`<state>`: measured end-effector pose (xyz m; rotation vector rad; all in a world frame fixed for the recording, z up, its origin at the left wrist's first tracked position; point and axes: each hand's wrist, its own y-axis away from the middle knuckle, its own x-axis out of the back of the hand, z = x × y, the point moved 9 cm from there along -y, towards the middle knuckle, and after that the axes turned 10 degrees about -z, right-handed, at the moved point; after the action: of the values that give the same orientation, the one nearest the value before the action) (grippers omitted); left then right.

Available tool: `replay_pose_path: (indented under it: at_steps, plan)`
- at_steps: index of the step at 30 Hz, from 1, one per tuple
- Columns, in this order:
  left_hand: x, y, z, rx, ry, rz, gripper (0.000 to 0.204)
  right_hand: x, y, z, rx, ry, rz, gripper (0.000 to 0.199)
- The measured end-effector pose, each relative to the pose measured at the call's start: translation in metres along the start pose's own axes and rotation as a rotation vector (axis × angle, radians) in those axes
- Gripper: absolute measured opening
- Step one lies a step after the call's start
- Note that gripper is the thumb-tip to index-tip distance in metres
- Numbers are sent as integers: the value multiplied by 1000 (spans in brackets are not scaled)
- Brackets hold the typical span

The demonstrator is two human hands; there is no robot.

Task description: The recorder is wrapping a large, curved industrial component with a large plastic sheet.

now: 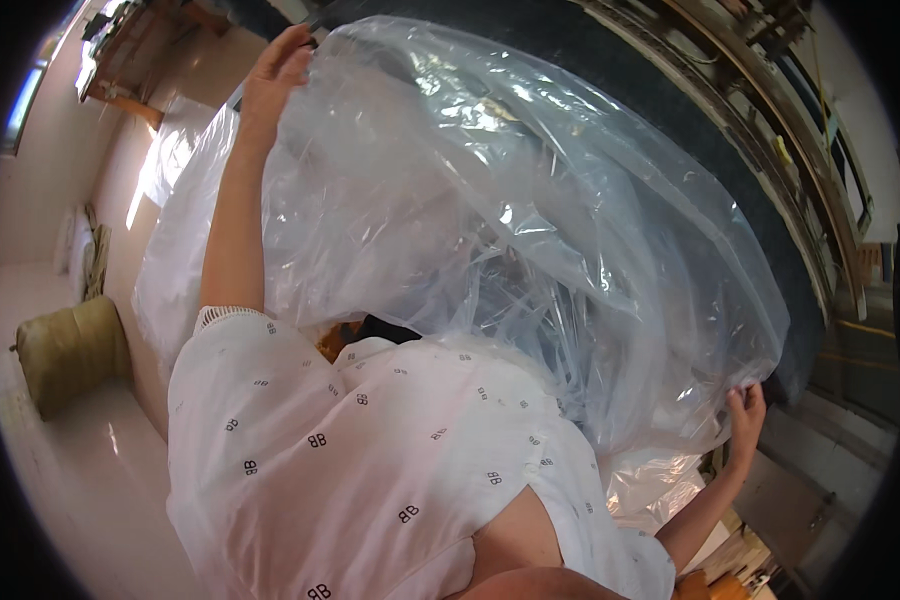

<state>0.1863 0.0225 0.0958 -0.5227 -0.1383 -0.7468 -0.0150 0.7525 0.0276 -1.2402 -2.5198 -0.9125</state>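
A large, clear, crinkled plastic sheet (390,170) spreads in front of me, with bright glints and folds across it. My left arm reaches far forward; at the far left corner of the plastic, my left hand (278,75) has its fingers curled closed on the edge. Low on the right, my right hand (746,412) pinches the sheet's right edge between thumb and fingers. Between the hands the plastic hangs loose and gathers in creases close to my body. A dark surface (755,190) shows beneath and beyond its far edge.
A long frame with rails (810,200) runs along the far right side. An olive-green bundle (75,350) rests on the pale floor at left. Farther off at upper left stands a wooden table (135,60) with things on it. More plastic (655,490) lies near my right forearm.
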Motion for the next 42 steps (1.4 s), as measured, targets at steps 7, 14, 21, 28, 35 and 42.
replay_pose_path:
  at_steps: [7, 14, 21, 28, 35, 42]
  plan:
    - [54, 163, -261, 1094, -366, -559, 84, -128, 6, -7, -40, 104, -298, 102]
    - [-170, 246, -313, 1024, 420, -774, 60, -216, -63, -51, 288, 743, -218, 75]
    - [-180, 237, -304, 985, 340, -824, 58, -197, -193, 203, 405, 1569, -1, 49]
    - [-167, 237, -297, 945, 28, -1018, 56, -349, -147, -132, 312, -214, -471, 35]
    - [-256, 156, -232, 625, -307, -1410, 54, -315, -166, -206, 825, 191, -239, 47]
    - [-279, 98, -189, 353, -589, -1513, 52, -322, -123, -291, 778, -846, -587, 40]
